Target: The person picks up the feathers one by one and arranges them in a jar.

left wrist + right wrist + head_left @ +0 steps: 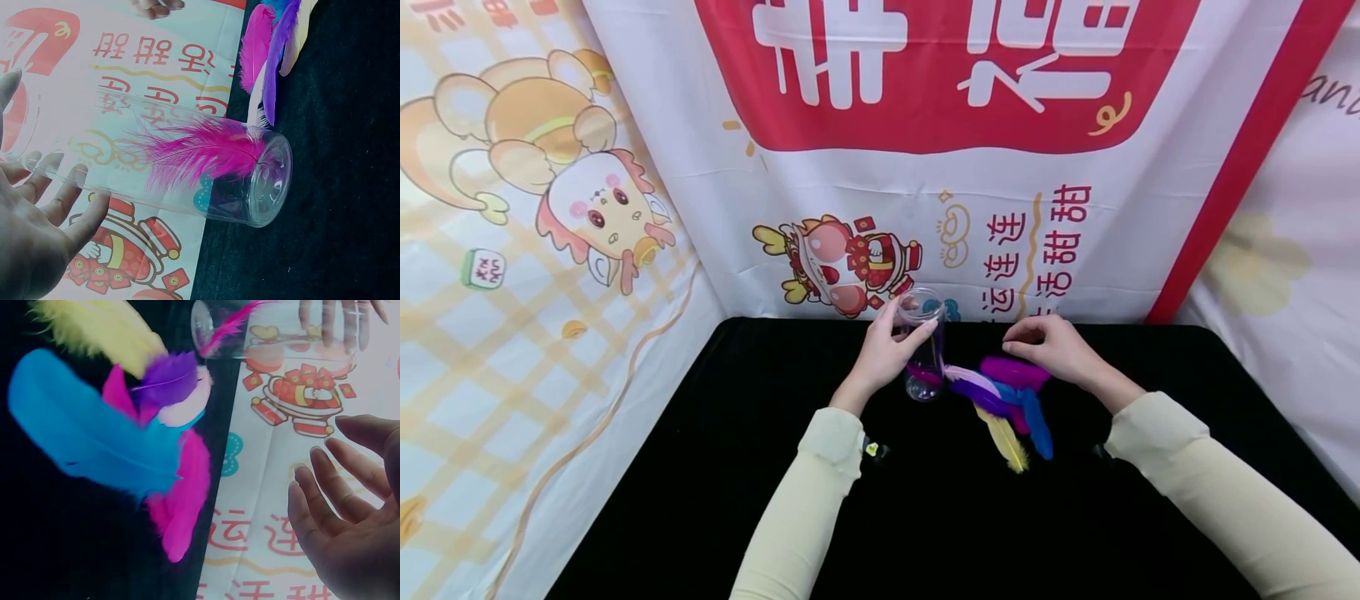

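Observation:
My left hand [886, 350] grips a clear plastic jar [125, 181] near its mouth, fingers and thumb curled round the wall. Inside the jar, toward its base, lies one fluffy magenta feather [206, 153]. To the right of the jar is a loose pile of feathers: a blue feather [87, 425], a yellow feather [1004, 442], a purple feather [281, 69], a pale pink feather [187, 403] and magenta ones. My right hand [1054, 346] hovers over the pile's far right side, fingers loosely bent, with nothing between them in the right wrist view.
A black cloth-covered table [925, 517] lies under everything. Behind it hangs a white and red printed banner [850, 175], close beyond the jar. At the left stands another printed cloth [647, 358], and a white cloth [1285, 350] hangs on the right.

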Demonstrator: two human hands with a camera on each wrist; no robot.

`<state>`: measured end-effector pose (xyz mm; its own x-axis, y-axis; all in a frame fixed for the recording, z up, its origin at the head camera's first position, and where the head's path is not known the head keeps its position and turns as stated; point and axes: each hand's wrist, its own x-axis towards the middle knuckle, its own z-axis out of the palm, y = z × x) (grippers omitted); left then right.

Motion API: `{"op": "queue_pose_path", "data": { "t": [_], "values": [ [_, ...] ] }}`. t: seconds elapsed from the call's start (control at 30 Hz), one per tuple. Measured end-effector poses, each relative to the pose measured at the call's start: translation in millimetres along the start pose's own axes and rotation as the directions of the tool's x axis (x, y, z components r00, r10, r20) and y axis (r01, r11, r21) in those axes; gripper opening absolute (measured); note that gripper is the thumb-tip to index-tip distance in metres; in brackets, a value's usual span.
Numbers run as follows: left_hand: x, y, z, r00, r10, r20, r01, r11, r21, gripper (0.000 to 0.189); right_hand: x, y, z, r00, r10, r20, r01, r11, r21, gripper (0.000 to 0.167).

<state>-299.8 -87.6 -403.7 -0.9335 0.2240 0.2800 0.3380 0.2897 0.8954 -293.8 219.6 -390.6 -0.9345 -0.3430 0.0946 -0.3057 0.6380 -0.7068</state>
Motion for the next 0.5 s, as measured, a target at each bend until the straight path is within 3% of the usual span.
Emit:
{"op": "queue_pose_path", "data": {
  "t": [0.5],
  "values": [
    [2.4, -3.2, -0.1, 1.000, 0.005, 0.003, -0.005, 1.000, 0.004, 0.071, -9.0, 20.4, 4.9, 1.000, 0.006, -0.014, -0.007, 0.999, -0.038, 0.019]
  ]
}}
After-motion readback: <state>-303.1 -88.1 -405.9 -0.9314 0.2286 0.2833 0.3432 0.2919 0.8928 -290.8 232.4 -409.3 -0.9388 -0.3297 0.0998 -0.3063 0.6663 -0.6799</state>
